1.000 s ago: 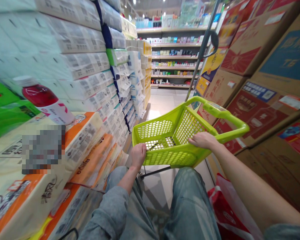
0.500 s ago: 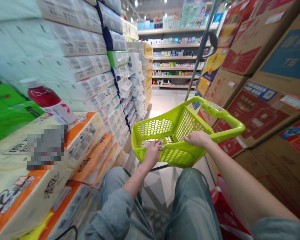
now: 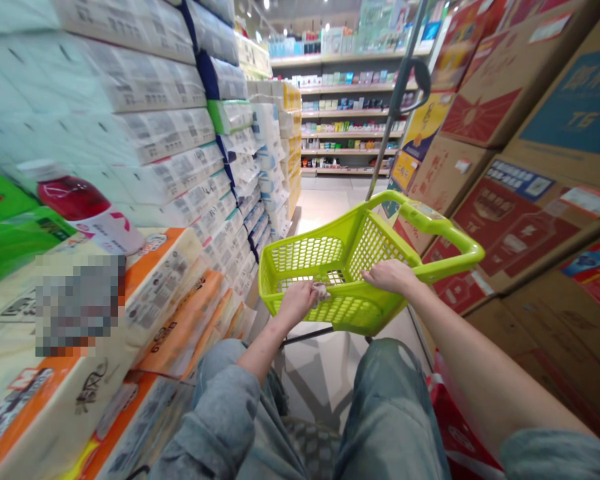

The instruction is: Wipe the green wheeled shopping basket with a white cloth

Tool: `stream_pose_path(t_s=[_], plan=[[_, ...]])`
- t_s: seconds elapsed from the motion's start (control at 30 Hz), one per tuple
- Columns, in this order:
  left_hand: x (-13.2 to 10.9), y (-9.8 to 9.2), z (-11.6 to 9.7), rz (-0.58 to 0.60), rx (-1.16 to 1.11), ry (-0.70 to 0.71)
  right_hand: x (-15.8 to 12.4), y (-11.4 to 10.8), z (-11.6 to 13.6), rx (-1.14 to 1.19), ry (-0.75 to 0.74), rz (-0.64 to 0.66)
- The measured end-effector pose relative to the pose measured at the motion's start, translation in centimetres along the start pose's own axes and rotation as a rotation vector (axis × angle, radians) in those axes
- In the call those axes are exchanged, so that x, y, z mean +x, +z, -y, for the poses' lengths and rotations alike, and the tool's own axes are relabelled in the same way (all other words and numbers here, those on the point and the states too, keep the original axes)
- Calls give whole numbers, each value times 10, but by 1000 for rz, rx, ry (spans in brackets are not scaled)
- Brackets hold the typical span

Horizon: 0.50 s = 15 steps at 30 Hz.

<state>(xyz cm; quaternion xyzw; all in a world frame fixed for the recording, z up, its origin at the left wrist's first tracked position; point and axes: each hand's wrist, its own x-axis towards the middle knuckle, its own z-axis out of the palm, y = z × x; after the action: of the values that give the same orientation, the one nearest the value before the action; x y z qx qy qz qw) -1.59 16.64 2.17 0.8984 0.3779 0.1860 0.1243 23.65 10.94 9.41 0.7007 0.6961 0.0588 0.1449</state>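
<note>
A bright green plastic shopping basket [image 3: 380, 310] with perforated walls and a loop handle stands in front of my knees. My left hand [image 3: 299, 300] is closed on a crumpled whitish wipe [image 3: 321, 292], pressed against the basket's near rim. Farther right along that rim, my right hand [image 3: 387, 275] grips the edge, its fingers curled over the inside. A grey pole with a hook-like black piece [image 3: 420, 83] rises behind the basket's handle. Under the basket a dark bar shows. The basket's far inner floor is partly hidden by the walls.
On the left, stacked tissue packs [image 3: 165, 267] carry a bottle with red liquid [image 3: 85, 207] and a blurred-out dark flat object [image 3: 83, 303]. Cardboard cartons [image 3: 510, 227] line the right side, with a red bag [image 3: 463, 427] below. Stocked shelves [image 3: 350, 113] stand at the far end.
My left hand has slid slightly left along the basket's rim with the wipe, which shows more now. My right hand keeps its grip. The view has shifted a little.
</note>
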Motion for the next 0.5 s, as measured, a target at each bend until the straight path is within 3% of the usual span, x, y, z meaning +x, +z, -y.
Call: stream_pose_path(t_s=[0.1,0.33,0.5], plan=[[1,1,-3,82,179,25,1,-1,1,-1,-9,19],[7,7,-17,59,297,92,-1,-3,2,-15,18,15],[-7,-1,-1,11,309,79,-3,-5,1,-6,34,29]])
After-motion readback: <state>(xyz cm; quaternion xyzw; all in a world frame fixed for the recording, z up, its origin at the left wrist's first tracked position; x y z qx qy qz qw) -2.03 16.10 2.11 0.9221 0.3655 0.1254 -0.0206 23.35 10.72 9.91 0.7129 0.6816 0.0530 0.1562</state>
